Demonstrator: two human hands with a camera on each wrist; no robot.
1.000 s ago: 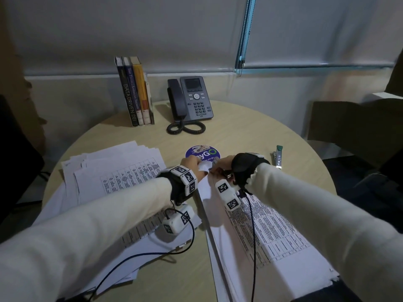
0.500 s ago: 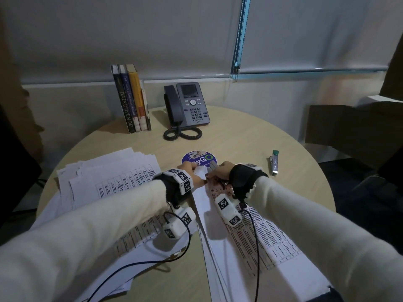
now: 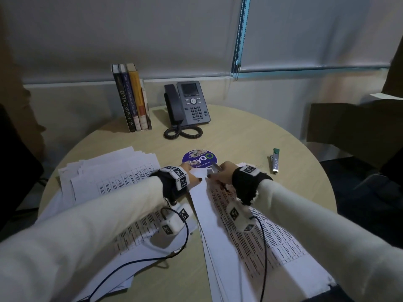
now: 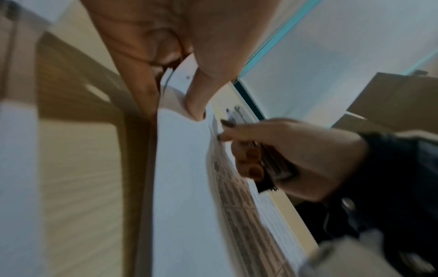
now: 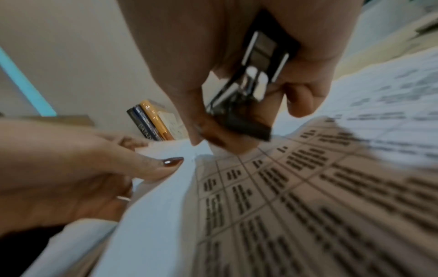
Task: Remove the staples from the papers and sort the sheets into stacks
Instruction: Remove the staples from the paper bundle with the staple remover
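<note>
Over the last second both hands had drawn slightly nearer: the left hand (image 3: 192,176) still pinched the stapled papers' (image 3: 218,214) far corner on the tabletop (image 3: 239,138), right hand (image 3: 223,174) fingers gripping the staple remover (image 5: 246,90), the staple seemingly not yet out

Bare table (image 3: 239,136) lies open beyond the hands, between phone (image 3: 187,105) and stapler (image 3: 275,160).

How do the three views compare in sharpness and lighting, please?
Head view: dim, sharp at the centre, with legible book spines and wide-angle bending at the table's rim. Left wrist view: motion-smeared, the right hand soft. Right wrist view: the staple remover and the printed sheet blur toward the edges; the left hand is clearer.
</note>
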